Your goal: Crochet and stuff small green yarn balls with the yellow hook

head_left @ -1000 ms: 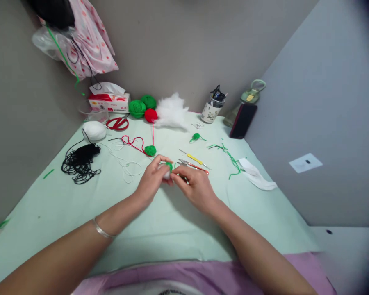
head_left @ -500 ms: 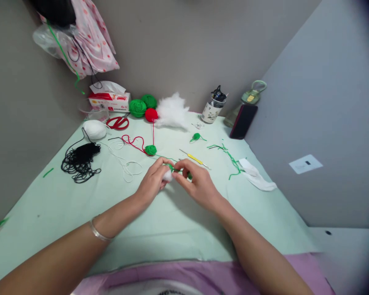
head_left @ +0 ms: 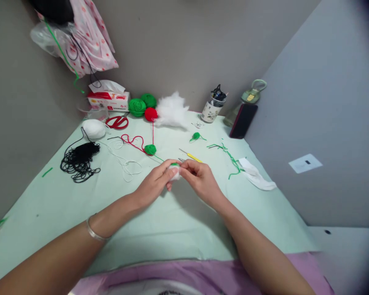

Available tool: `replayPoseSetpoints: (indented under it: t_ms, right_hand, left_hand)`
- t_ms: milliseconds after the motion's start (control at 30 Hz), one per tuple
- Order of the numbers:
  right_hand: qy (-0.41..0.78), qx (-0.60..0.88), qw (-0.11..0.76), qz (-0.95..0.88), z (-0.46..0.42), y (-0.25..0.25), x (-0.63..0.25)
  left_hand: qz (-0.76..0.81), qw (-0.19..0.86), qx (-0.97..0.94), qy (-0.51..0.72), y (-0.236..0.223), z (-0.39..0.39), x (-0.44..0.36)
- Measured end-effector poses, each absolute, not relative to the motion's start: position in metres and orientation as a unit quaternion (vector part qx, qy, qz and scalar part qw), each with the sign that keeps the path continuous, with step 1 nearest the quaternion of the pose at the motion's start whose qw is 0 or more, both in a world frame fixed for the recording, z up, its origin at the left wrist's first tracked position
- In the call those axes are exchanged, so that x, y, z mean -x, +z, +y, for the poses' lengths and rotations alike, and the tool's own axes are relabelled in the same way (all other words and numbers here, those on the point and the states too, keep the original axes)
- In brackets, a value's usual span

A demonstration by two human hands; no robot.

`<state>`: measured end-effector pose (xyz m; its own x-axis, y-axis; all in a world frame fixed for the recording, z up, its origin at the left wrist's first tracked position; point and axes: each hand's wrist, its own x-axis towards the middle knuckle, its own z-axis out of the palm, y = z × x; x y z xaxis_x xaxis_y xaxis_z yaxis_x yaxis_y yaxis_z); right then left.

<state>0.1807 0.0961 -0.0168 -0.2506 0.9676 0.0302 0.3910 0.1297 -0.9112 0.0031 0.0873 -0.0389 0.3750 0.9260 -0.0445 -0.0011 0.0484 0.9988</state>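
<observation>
A small white and green yarn piece sits between my two hands above the front middle of the table. My left hand wraps round it from the left, thumb across the white part. At its right edge, the fingertips of my right hand are pinched together against it; anything thin between them is hidden. From behind my left fingers a green strand runs back to a small green yarn ball. Just beyond my right hand lies a yellow-handled crochet hook, partly covered by the fingers.
Black yarn, white yarn and red scissors lie at left. Behind are a tissue box, green balls, a red ball and white stuffing. Green scraps and a leaning phone are at right.
Both hands and the yarn piece have shifted slightly right. My right hand has moved in against the piece and now covers more of the crochet hook; the green bit under its fingers is hidden.
</observation>
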Motion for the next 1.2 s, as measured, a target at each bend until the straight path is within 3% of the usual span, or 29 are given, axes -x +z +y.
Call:
replayPoseSetpoints:
  t_ms: [267,533,900,1100,1200]
  right_hand:
    - [0.448,0.466,0.306,-0.699,0.087,-0.011,-0.173]
    - [0.286,0.527,0.303,-0.741,0.089,-0.022,-0.171]
    - [0.473,0.477,0.308,-0.674,0.096,-0.012,-0.181]
    - [0.427,0.465,0.299,-0.716,0.086,-0.020,-0.171]
    - [0.344,0.471,0.298,-0.756,0.087,-0.026,-0.170]
  left_hand:
    - [0.461,0.558,-0.561,0.401,-0.044,0.092,-0.008]
    - [0.412,0.635,-0.521,0.395,-0.046,0.093,-0.011]
    - [0.406,0.610,-0.579,0.358,-0.043,0.093,0.003]
    - [0.445,0.583,-0.561,0.383,-0.054,0.100,-0.006]
    - [0.435,0.609,-0.542,0.383,-0.055,0.103,-0.007]
